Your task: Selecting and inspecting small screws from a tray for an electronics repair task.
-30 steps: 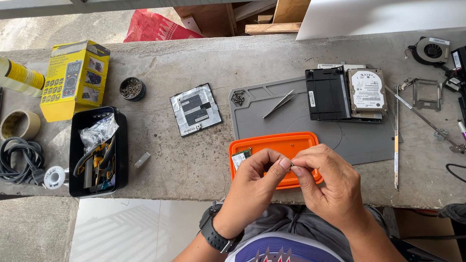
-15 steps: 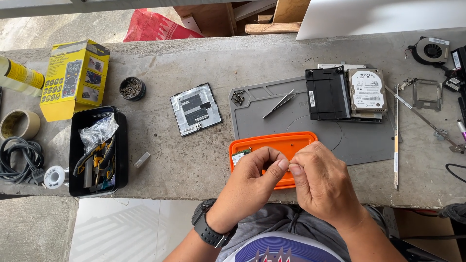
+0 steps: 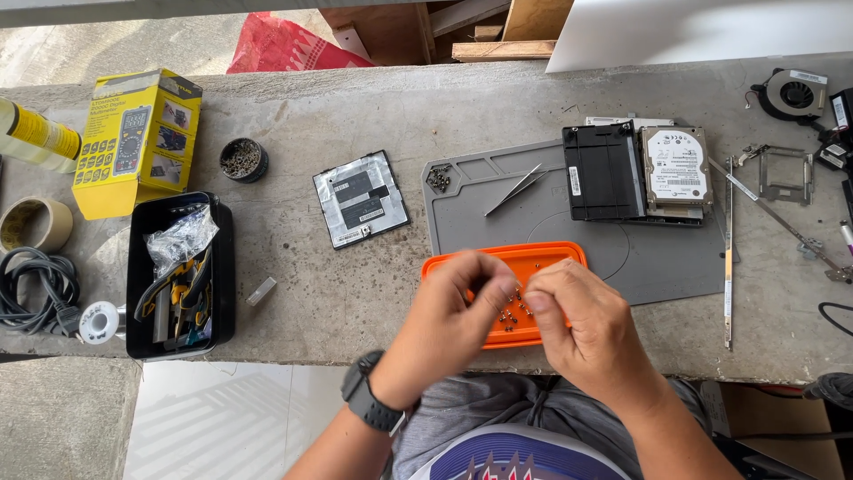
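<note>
Concrete bench (image 3: 355,293), orange tray (image 3: 551,256), hands now lower, left hand (image 3: 453,324), right hand (image 3: 582,329).

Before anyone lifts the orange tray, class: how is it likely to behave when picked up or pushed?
The orange tray looks like thin, shallow plastic, so probably light and easily slid on the concrete bench. The loose screws inside would likely roll and could spill if it tilts. It sits at the bench edge, so a push might tip it off.

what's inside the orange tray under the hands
A few small dark screws lie loose in the orange tray, seen between the left hand and right hand. Both hands cover much of the tray, so anything beneath them is hidden.
</note>
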